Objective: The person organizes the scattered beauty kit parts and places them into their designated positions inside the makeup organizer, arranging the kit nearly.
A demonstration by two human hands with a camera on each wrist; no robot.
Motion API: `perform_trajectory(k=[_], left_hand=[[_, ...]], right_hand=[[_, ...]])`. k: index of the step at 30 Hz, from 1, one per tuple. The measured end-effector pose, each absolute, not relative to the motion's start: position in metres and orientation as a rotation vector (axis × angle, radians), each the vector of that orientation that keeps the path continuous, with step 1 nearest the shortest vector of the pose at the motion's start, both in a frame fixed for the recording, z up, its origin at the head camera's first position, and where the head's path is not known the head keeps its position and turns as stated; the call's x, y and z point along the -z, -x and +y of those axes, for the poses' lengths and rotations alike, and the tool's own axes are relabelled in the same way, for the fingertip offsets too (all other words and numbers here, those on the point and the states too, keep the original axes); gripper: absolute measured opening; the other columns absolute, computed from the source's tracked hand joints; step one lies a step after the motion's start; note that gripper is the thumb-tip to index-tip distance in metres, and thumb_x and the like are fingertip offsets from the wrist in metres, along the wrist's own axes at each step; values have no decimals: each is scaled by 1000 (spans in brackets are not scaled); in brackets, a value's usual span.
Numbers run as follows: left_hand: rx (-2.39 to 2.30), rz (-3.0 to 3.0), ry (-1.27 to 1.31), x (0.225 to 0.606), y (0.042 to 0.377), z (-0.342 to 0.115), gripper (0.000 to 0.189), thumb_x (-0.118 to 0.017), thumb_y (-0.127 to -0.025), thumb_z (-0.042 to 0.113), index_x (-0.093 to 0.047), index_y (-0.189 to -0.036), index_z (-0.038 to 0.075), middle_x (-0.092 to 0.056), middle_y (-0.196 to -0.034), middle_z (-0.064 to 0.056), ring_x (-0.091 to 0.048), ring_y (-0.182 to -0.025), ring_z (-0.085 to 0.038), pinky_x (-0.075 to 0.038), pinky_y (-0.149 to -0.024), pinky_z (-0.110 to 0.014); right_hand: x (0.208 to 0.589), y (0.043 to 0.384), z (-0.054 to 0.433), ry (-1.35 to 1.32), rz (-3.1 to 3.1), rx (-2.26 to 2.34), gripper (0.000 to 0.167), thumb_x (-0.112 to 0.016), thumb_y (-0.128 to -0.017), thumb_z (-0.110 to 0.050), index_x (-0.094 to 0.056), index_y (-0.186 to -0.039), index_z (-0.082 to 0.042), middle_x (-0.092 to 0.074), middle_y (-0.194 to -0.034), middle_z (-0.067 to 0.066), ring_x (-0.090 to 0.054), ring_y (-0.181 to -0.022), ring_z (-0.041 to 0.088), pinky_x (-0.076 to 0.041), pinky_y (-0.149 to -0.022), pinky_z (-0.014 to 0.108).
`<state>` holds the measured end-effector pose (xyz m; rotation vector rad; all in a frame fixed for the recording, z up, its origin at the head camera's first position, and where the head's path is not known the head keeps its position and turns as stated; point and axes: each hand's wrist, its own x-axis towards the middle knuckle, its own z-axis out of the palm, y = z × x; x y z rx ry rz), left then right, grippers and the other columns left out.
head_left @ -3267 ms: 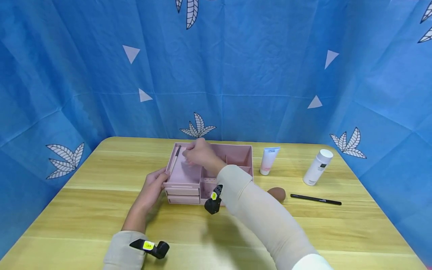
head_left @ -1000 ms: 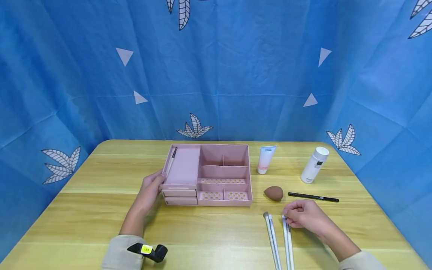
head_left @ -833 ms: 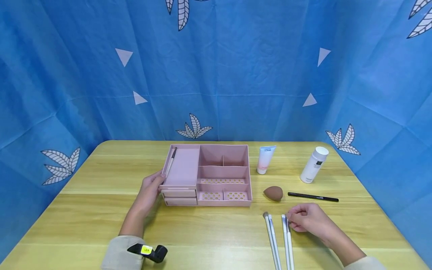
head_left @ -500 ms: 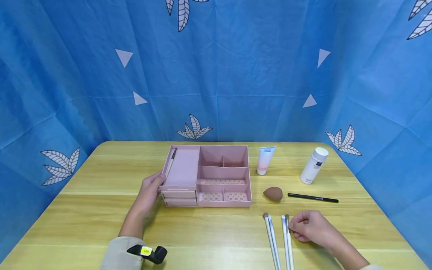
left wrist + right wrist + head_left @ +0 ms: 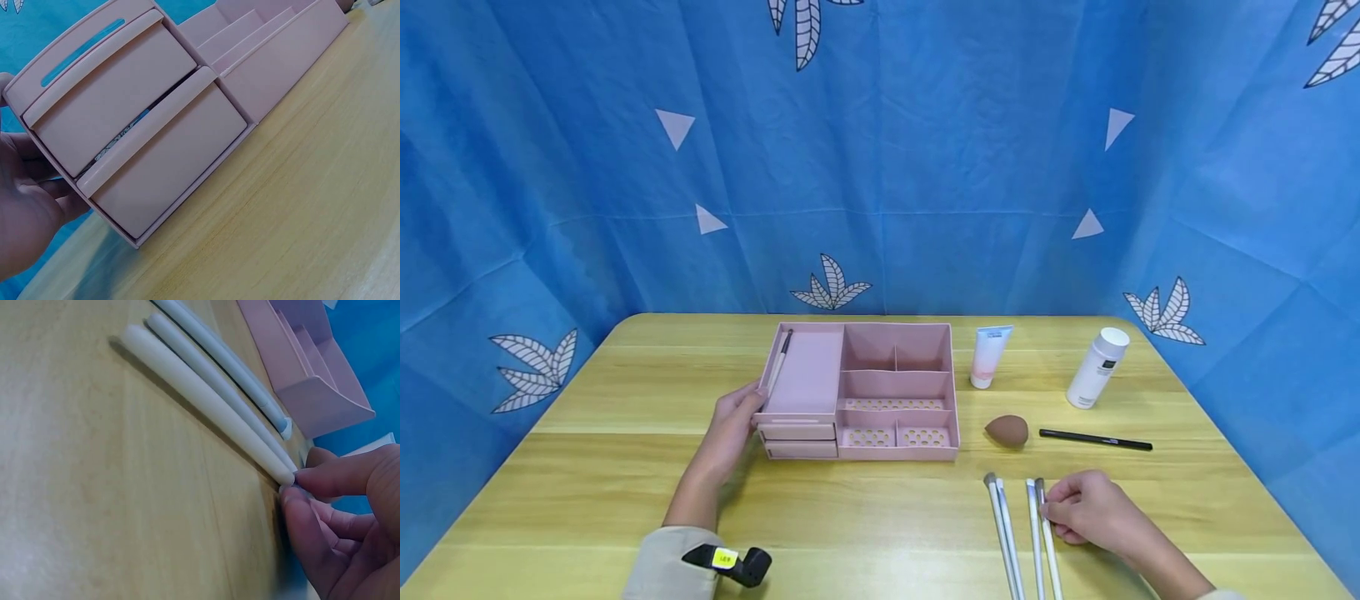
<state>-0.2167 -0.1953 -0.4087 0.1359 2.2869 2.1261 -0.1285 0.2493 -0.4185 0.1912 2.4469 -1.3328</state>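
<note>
A blue cloth curtain printed with white leaves and triangles backs a pale yellow wood-grain table. On it sits a pink, plastic-looking rectangular organizer, its long axis running side to side. The left hand grips its left side near the front corner, thumb over the rim and fingers against the outer wall.

The right hand pinches a slim white-handled makeup brush near its dark head, thumb and forefinger closed together, the other fingers curled behind. This brush lies at the table's near right; whether it is off the wood, I cannot tell. Its long axis runs front to back, bristles pointing away from the person and slightly left, handle towards the near edge. From here the organizer is to the left and farther off, so its long axis runs across the brush's. The left hand is well apart.

A white cylindrical bottle and a pink-and-white squeeze tube stand behind, with a brown teardrop sponge nearer. A similar pale brush lies just beside the pinched one, two silvery-white brushes lie farther left, and a thin dark-tipped brush rests along the organizer's left wall. A slim black pencil lies crosswise beyond the right hand.
</note>
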Motion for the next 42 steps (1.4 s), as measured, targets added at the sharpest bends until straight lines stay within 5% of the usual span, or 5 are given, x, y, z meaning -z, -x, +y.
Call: perform_trajectory(k=[42], left_hand=[[-2100,2289,-102,408,217,-195,49,-36,-100,19,-36,-139,-10,-52,-128,-29,-57,-101,-5,-47,-91,-16]], right_hand=[[404,142,252,-113,2778,803,14,-67,-74,-8,-64,-87,-2,-64,-76,0,-58,-72,13,-50,-61,28]])
